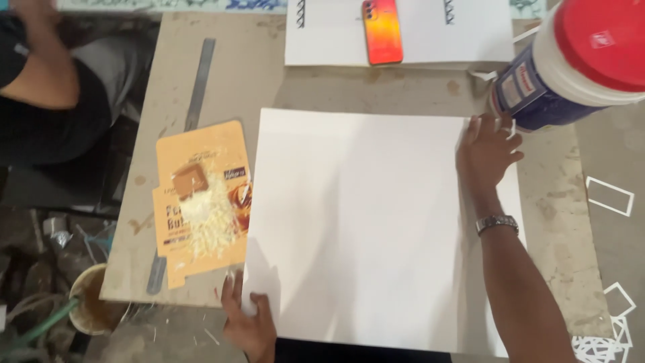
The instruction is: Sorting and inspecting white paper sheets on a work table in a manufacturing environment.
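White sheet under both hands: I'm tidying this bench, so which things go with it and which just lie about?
In hand:
white sheet
left hand
right hand

Lying about:
flattened carton
ruler
phone
tub

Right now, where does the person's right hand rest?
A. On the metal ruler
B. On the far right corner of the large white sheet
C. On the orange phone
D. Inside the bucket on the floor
B: the right hand lies flat on the far right corner of the large white sheet, beside the red-lidded tub; the orange phone and metal ruler lie untouched further off.
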